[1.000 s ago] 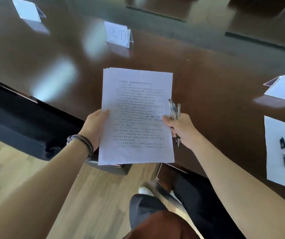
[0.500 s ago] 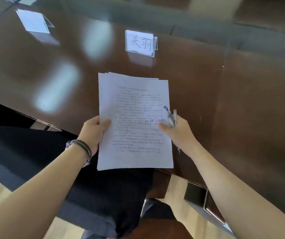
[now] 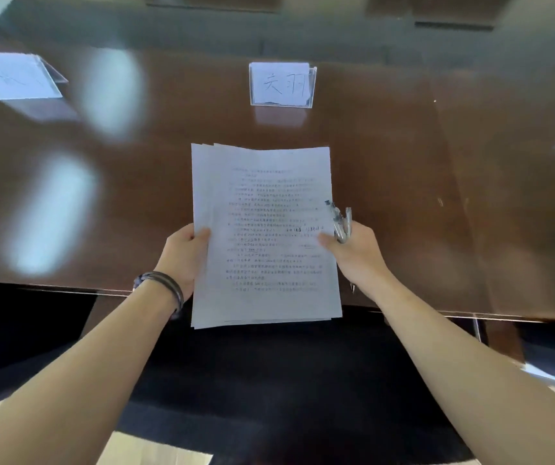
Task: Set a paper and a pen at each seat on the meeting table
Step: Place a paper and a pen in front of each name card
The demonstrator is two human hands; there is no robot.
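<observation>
A stack of printed white papers [image 3: 262, 229] hangs above the near edge of the dark brown meeting table [image 3: 437, 196]. My left hand [image 3: 183, 256] grips the stack's left edge, thumb on top. My right hand [image 3: 356, 253] pinches the right edge with its thumb and also holds a bundle of clear pens [image 3: 341, 223] in its fingers; a pen tip pokes out below the hand. The papers are tilted slightly and held in the air, not lying on the table.
A clear name card stand [image 3: 281, 83] stands straight ahead on the table. Another name card [image 3: 14, 75] sits at the far left. A dark chair seat [image 3: 269, 380] is below the papers, tucked against the table edge. White paper edges show at the far right.
The view has shifted left along the table: the seat with a paper and pen on the right has left the frame, and the name card now stands directly ahead. Both hands keep their hold.
</observation>
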